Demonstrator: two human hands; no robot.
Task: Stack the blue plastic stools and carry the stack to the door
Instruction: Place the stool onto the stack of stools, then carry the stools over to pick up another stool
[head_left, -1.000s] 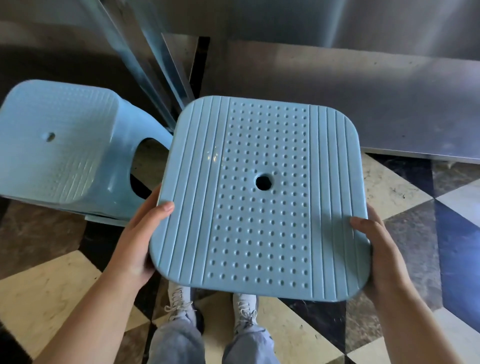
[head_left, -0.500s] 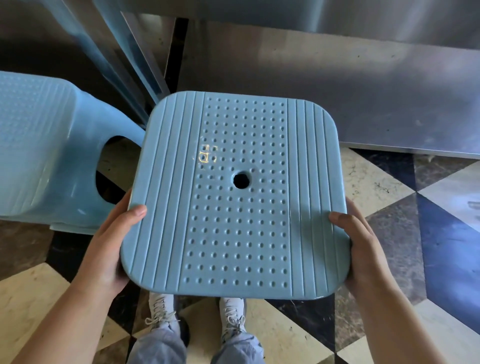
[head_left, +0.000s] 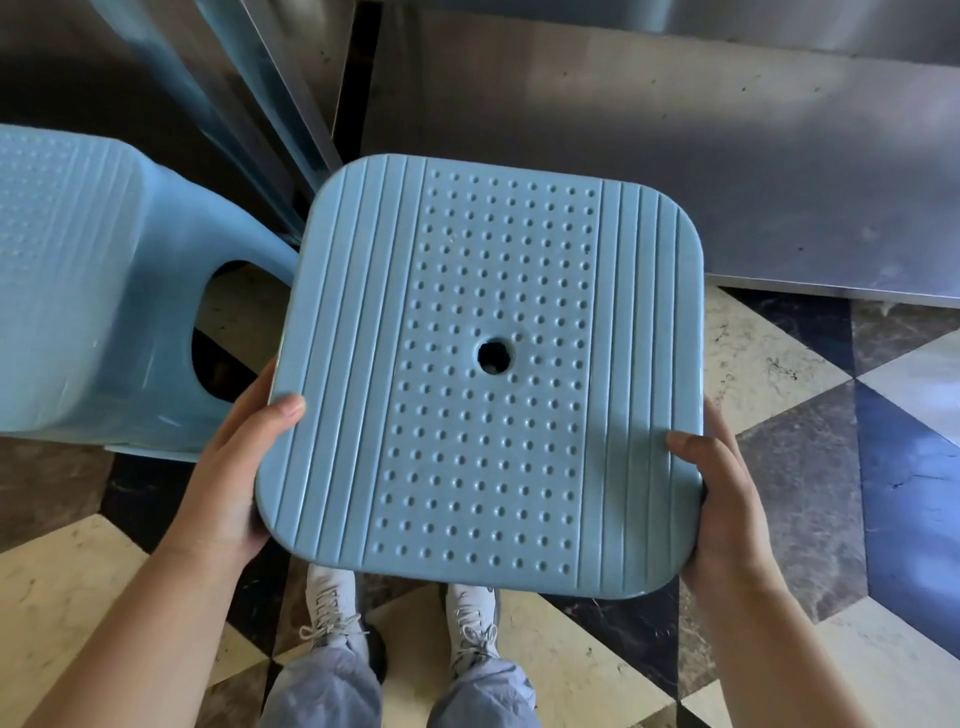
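Observation:
A blue plastic stool (head_left: 483, 374) fills the middle of the view, seat up, with dots, ribs and a round centre hole. I hold it off the floor above my feet. My left hand (head_left: 234, 467) grips its left edge, thumb on top. Gripping the right edge is my right hand (head_left: 717, 499), thumb also on the seat. A second blue stool (head_left: 98, 312) stands on the floor at the left, its seat partly cut off by the frame. The held stool's legs are hidden under its seat.
Brushed metal panels (head_left: 649, 150) rise straight ahead, with a slanted metal frame (head_left: 249, 104) at the upper left. The floor (head_left: 810, 426) has cream, brown and dark blue diamond tiles. My white shoes (head_left: 400, 618) stand below the stool.
The held stool stays in both hands. The view has drifted a little, so the second stool sits further left and the metal panels look closer.

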